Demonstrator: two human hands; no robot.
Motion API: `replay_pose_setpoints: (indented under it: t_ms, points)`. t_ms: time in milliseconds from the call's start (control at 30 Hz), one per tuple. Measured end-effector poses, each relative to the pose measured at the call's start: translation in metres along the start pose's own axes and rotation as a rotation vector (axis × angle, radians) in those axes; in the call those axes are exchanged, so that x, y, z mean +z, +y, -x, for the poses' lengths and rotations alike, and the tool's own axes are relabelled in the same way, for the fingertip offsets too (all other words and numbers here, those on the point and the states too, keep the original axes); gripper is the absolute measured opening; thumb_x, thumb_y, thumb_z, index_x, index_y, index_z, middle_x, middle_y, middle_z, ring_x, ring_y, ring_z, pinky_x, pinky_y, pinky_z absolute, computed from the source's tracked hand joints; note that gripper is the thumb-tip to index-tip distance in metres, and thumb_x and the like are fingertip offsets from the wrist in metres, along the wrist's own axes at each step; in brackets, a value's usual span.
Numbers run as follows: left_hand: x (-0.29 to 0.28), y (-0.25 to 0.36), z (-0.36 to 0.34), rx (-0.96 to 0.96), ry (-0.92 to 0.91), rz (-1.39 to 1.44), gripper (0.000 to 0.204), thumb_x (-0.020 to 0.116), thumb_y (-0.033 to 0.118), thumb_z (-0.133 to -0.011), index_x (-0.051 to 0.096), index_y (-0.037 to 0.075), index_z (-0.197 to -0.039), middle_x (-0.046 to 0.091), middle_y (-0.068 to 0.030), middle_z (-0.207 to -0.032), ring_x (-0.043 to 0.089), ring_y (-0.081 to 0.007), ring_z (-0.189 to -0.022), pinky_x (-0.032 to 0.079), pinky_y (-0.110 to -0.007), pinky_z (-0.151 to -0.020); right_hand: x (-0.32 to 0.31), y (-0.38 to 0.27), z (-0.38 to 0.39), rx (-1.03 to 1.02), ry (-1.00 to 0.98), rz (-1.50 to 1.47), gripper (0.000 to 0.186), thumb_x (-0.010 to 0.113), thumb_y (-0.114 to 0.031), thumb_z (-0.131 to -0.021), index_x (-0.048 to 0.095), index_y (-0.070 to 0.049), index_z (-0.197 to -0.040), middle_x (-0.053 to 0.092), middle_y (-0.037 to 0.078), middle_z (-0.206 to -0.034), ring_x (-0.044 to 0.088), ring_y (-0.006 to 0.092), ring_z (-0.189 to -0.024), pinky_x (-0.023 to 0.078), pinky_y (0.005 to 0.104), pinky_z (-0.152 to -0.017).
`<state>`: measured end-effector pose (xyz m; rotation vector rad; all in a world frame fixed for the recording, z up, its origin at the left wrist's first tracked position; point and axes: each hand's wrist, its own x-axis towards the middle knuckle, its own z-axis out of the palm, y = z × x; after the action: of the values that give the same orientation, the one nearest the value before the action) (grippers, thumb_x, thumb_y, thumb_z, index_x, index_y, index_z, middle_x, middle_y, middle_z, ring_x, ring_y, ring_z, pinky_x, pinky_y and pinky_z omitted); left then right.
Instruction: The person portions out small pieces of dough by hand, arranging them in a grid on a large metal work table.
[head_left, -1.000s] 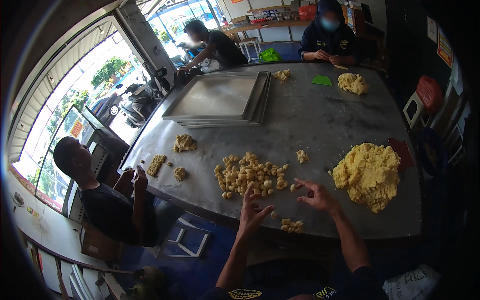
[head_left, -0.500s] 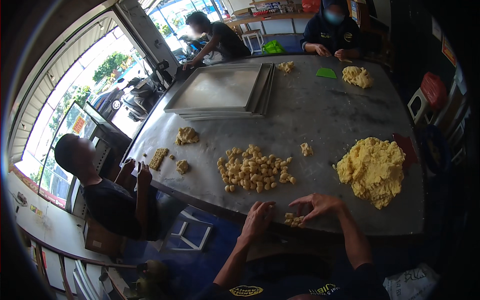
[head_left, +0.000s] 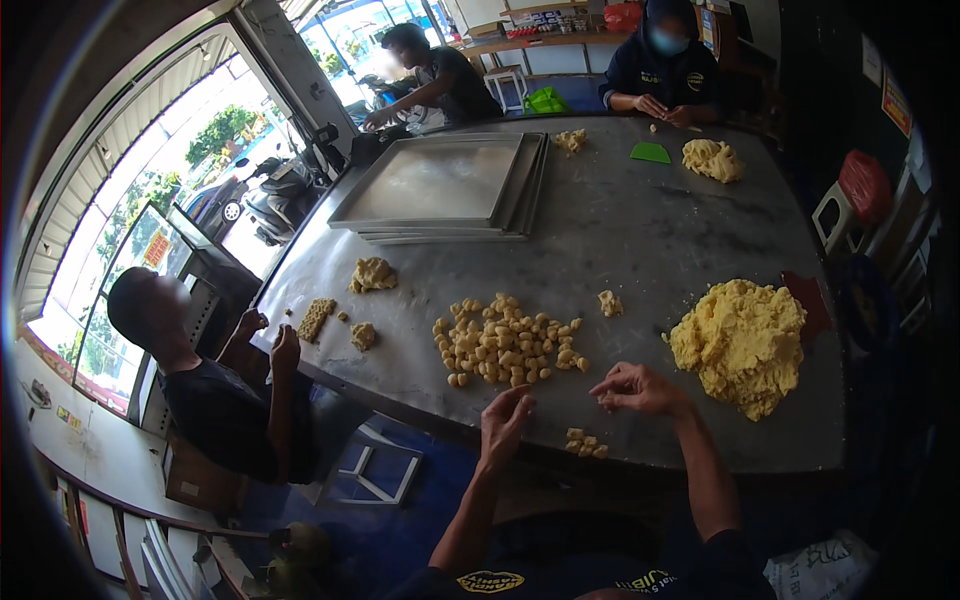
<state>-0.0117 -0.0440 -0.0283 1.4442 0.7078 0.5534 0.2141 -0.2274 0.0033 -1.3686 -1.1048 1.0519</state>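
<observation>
Over the near edge of the metal table, my left hand (head_left: 506, 425) is closed, fingers bent together and tips beside a pile of small dough balls (head_left: 505, 340). My right hand (head_left: 642, 388) is raised to the right of that pile, thumb and fingers drawn into a pinch. Whatever either hand holds is too small to make out. Between my wrists, at the table's edge, lies a little group of dough lumps (head_left: 586, 443). A single dough lump (head_left: 610, 303) sits beyond my right hand. To its right rises a large mound of crumbly yellow dough (head_left: 738, 350).
Stacked metal trays (head_left: 430, 180) stand at the far left of the table (head_left: 640, 230). A person (head_left: 215, 370) at the left edge works beside dough pieces (head_left: 372, 275). Across sits another person (head_left: 665, 75), near a green scraper (head_left: 650, 152) and yellow dough (head_left: 711, 160).
My right hand has lifted away from the little dough lumps, and its spread fingers have come together. My left hand has shifted slightly, its fingers drawing closed.
</observation>
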Motion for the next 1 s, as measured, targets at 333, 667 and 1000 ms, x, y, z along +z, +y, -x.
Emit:
replay_pose_setpoints:
  t_ms: [333,667,1000]
  points:
    - [0.005,0.0,-0.007,-0.024,-0.005,0.23,0.03,0.066,0.022,-0.098,0.067,0.0,-0.118,0.071,-0.0043,-0.1,0.063,-0.0096,-0.088,0.051,-0.025,-0.082,0.0,0.011,-0.01,-0.043,0.221,-0.022,0.033,0.068,0.0,-0.09,0.067,0.001,-0.123,0.061,0.006,-0.104,0.059,0.0121,-0.103,0.059,0.0302,-0.089]
    - [0.001,-0.001,-0.009,-0.051,-0.095,0.307,0.034,0.056,0.027,-0.104,0.063,-0.003,-0.118,0.07,-0.0098,-0.099,0.063,-0.0122,-0.078,0.053,-0.027,-0.073,-0.004,0.02,-0.011,-0.092,0.207,-0.103,0.027,0.063,0.006,-0.09,0.071,0.002,-0.115,0.062,0.008,-0.109,0.065,0.014,-0.099,0.06,0.0314,-0.088]
    - [0.007,0.017,0.001,-0.009,0.003,0.438,0.032,0.06,0.029,-0.102,0.065,-0.001,-0.113,0.068,-0.0073,-0.089,0.063,-0.0121,-0.074,0.052,-0.025,-0.069,0.008,0.006,-0.016,-0.088,0.28,-0.272,0.022,0.065,-0.006,-0.095,0.069,0.004,-0.114,0.069,0.006,-0.085,0.066,0.0117,-0.069,0.058,0.0271,-0.065]
